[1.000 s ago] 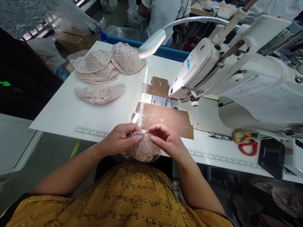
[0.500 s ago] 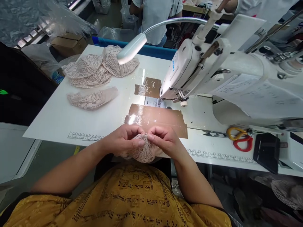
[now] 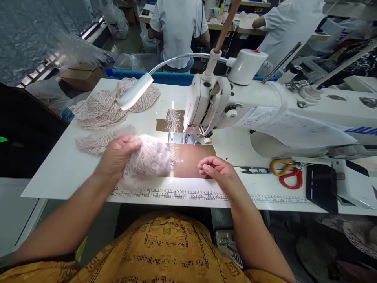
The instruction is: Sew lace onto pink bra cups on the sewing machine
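Observation:
My left hand point(image 3: 119, 153) is closed on the edge of a beige lace piece point(image 3: 147, 157), which is blurred by motion above the table and the brown tape. To the right, over the right end of the brown tape patch point(image 3: 188, 157), my right hand point(image 3: 216, 169) is apart from the lace. Its fingers are curled in toward the thumb, and I see nothing in them. Behind my left hand lies another lace piece point(image 3: 91, 143). Farther back is a pile of lace pieces point(image 3: 100, 110).
A sewing machine point(image 3: 203, 102) stands centre right, with a lamp point(image 3: 137, 91) reaching left. Thread snips point(image 3: 255, 170), red and yellow scissors point(image 3: 287, 173) and a black phone-like device point(image 3: 321, 186) lie at right. A ruler strip point(image 3: 182, 193) runs along the front edge. Two people work beyond.
The lace piece has gone from both hands near my body to my left hand alone, forward and left over the table. My right hand has let go and moved right. The view has shifted.

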`<state>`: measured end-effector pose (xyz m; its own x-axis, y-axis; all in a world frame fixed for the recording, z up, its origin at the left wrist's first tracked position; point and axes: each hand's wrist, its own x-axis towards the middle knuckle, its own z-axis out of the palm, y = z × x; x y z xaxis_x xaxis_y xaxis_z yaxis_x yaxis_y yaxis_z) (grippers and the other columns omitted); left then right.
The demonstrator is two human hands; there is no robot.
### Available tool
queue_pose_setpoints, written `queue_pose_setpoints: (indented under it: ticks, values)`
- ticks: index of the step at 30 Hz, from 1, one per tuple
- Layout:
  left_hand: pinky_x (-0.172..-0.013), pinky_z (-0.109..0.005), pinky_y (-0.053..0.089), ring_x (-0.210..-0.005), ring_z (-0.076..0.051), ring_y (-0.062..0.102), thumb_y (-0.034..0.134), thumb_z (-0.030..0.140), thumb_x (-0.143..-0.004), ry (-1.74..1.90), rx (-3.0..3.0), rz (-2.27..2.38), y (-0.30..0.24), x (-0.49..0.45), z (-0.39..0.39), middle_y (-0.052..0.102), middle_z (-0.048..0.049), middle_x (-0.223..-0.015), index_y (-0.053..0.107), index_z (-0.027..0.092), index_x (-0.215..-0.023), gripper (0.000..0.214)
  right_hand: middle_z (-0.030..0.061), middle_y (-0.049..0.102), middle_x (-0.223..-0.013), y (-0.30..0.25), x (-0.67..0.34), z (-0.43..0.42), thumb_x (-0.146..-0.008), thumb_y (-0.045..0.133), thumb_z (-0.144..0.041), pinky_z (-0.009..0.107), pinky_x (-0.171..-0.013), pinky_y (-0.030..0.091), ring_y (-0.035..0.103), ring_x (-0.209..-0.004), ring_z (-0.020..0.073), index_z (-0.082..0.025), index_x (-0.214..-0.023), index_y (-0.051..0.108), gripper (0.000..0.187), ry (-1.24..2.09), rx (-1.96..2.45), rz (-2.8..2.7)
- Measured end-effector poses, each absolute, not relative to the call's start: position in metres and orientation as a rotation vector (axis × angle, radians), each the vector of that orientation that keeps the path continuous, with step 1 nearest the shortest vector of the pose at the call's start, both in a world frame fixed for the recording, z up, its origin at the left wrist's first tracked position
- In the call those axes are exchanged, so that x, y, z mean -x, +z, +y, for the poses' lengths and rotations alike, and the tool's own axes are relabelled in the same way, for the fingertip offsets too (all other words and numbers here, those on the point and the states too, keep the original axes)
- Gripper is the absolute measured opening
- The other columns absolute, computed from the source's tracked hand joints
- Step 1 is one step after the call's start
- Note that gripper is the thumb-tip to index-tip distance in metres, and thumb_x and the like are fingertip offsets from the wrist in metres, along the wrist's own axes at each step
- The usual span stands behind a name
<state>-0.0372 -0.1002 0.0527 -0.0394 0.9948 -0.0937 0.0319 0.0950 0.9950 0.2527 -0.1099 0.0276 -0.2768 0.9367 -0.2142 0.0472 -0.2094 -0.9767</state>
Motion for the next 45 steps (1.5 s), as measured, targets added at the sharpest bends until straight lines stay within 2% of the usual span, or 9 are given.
queue_pose_setpoints:
  ticks: [3,6,9,14,17,20,25,30,45]
  values:
    - [-0.052,-0.026,0.041,-0.057,-0.012,0.050,0.065,0.032,-0.083,1.245,-1.688,1.637,0.060,0.036,-0.077,0.057,-0.0002,-0.063,0.060,0.016,-0.072,0.020,0.0003,0.060,-0.081,0.035,-0.269,-0.103,-0.083,0.062,-0.041,0.026,-0.061,0.042,0.049,-0.064,0.0107,-0.019,-0.090,0.064,0.023,1.448,1.324,-1.462]
    - [-0.056,-0.029,0.040,-0.061,-0.016,0.050,0.054,0.021,-0.086,0.653,-2.539,1.682,0.045,-0.001,-0.059,0.055,-0.0041,-0.063,0.057,0.015,-0.065,0.022,-0.0005,0.061,-0.076,0.045,-0.262,-0.088,-0.086,0.057,-0.038,0.026,-0.059,0.040,0.050,-0.062,0.0120,-0.020,-0.093,0.066,0.021,1.285,1.395,-1.722]
    - [-0.057,-0.032,0.041,-0.064,-0.021,0.054,0.053,0.011,-0.082,0.420,-2.698,1.576,0.018,-0.044,-0.054,0.058,-0.0081,-0.060,0.057,0.015,-0.061,0.021,-0.0003,0.065,-0.073,0.047,-0.244,-0.070,-0.089,0.051,-0.029,0.027,-0.064,0.042,0.055,-0.066,0.0142,-0.020,-0.093,0.068,0.019,1.104,1.423,-1.981]
    - [-0.065,-0.038,0.047,-0.068,-0.024,0.058,0.046,0.018,-0.092,0.235,-2.813,1.404,0.008,-0.059,-0.069,0.062,-0.0127,-0.068,0.063,0.011,-0.071,0.027,0.0061,0.069,-0.103,0.023,-0.222,-0.061,-0.089,0.046,-0.013,0.027,-0.078,0.043,0.060,-0.093,0.0175,-0.019,-0.099,0.071,0.028,0.815,1.383,-2.283]
    - [-0.068,-0.035,0.050,-0.071,-0.021,0.060,0.044,0.021,-0.095,0.274,-2.722,1.266,0.021,-0.040,-0.069,0.064,-0.0105,-0.074,0.064,0.012,-0.073,0.031,0.0066,0.066,-0.101,0.010,-0.218,-0.067,-0.091,0.044,-0.012,0.026,-0.068,0.039,0.058,-0.085,0.0170,-0.020,-0.099,0.072,0.030,0.591,1.464,-2.461]
    - [-0.075,-0.031,0.052,-0.082,-0.018,0.065,0.043,0.025,-0.098,0.467,-2.546,1.100,0.023,-0.024,-0.061,0.070,-0.0091,-0.092,0.069,0.014,-0.084,0.031,0.0073,0.063,-0.096,0.005,-0.216,-0.071,-0.091,0.043,-0.009,0.027,-0.063,0.035,0.053,-0.080,0.0173,-0.020,-0.102,0.071,0.032,0.341,1.493,-2.587]
    - [-0.081,-0.040,0.052,-0.093,-0.024,0.065,0.044,0.027,-0.098,0.622,-2.663,1.071,0.002,-0.021,-0.046,0.069,-0.0151,-0.119,0.069,0.013,-0.111,0.032,0.0094,0.062,-0.101,0.004,-0.214,-0.069,-0.088,0.039,-0.003,0.030,-0.067,0.036,0.052,-0.084,0.0204,-0.019,-0.110,0.068,0.040,0.139,1.514,-2.617]
    - [-0.077,-0.041,0.053,-0.091,-0.024,0.064,0.042,0.023,-0.097,0.618,-2.720,1.019,-0.008,-0.023,-0.028,0.068,-0.0163,-0.121,0.069,0.011,-0.114,0.034,0.0101,0.063,-0.103,0.001,-0.212,-0.062,-0.087,0.043,-0.005,0.031,-0.067,0.038,0.053,-0.086,0.0213,-0.020,-0.118,0.066,0.042,0.148,1.598,-2.542]
    - [-0.089,-0.045,0.052,-0.106,-0.027,0.061,0.049,0.023,-0.093,0.708,-2.737,0.860,-0.014,-0.012,-0.001,0.068,-0.0137,-0.121,0.068,0.014,-0.117,0.032,0.0093,0.062,-0.099,0.001,-0.211,-0.060,-0.087,0.042,-0.007,0.030,-0.059,0.035,0.053,-0.081,0.0198,-0.020,-0.121,0.065,0.043,0.159,1.603,-2.559]
